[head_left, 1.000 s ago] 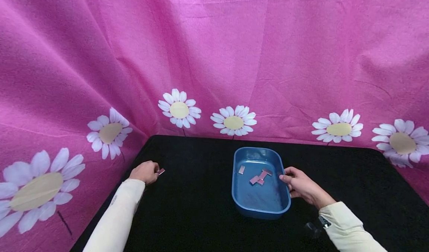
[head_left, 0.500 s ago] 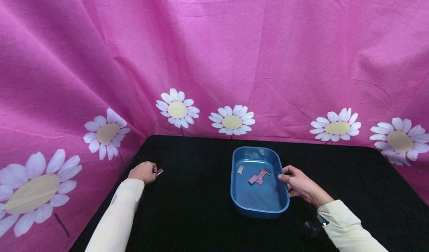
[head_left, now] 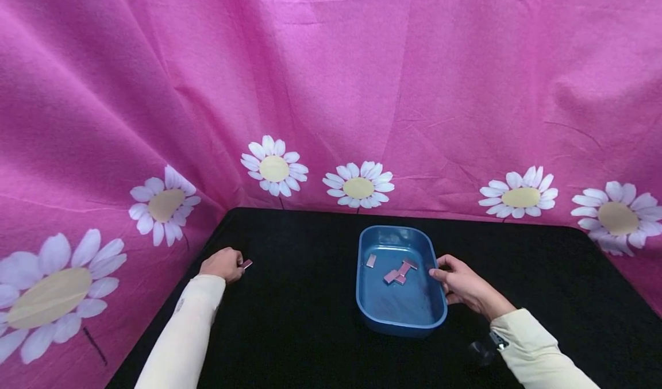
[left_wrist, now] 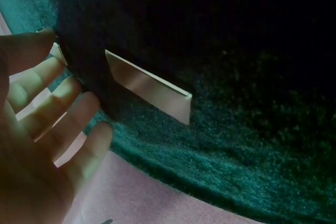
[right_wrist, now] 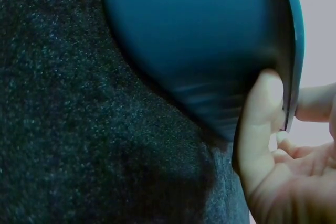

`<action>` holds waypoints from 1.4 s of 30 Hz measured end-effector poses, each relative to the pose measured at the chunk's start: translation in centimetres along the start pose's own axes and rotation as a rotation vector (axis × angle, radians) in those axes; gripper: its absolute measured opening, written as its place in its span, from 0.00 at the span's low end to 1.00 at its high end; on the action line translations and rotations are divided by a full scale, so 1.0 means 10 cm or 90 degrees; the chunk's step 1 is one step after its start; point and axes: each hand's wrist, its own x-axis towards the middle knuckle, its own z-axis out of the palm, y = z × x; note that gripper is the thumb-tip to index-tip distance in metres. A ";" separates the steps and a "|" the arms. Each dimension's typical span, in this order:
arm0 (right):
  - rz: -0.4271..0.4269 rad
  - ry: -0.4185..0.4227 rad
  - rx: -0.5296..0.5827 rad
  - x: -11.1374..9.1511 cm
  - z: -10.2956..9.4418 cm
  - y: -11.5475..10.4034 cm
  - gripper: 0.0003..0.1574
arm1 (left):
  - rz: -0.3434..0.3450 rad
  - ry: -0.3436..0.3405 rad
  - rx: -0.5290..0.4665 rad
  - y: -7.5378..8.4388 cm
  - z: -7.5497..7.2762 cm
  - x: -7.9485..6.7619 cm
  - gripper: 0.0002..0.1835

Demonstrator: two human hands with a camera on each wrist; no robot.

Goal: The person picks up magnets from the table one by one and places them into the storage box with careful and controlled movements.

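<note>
My left hand (head_left: 224,264) is low over the table's left side. In the left wrist view, its thumb and index fingertip pinch a small shiny pinkish block (left_wrist: 59,53), mostly hidden by the fingers. A second flat rectangular block (left_wrist: 149,87) lies on the black cloth beside the fingers. The head view shows one pink block (head_left: 247,264) at the fingertips; I cannot tell which of the two it is. My right hand (head_left: 468,288) grips the right wall of a blue plastic tub (head_left: 401,324), thumb over the rim and fingers outside.
Several pink blocks (head_left: 399,275) lie in the tub, some overlapping, with a single block (head_left: 371,261) nearer its left wall. A small clear object (head_left: 481,353) is by the right wrist. Pink daisy-print cloth (head_left: 331,90) hangs behind the black table (head_left: 289,331).
Both hands stay in nearly the same place, the right on the tub and the left at the block. The whole head view shifts very slightly.
</note>
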 end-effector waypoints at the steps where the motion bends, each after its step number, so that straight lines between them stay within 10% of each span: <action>1: 0.000 0.002 -0.001 0.00 0.00 0.00 0.23 | -0.001 0.003 0.003 0.00 0.01 0.01 0.05; 42: -0.013 0.021 -0.023 -0.03 0.03 0.00 0.24 | -0.004 0.071 -0.009 0.00 0.02 -0.04 0.04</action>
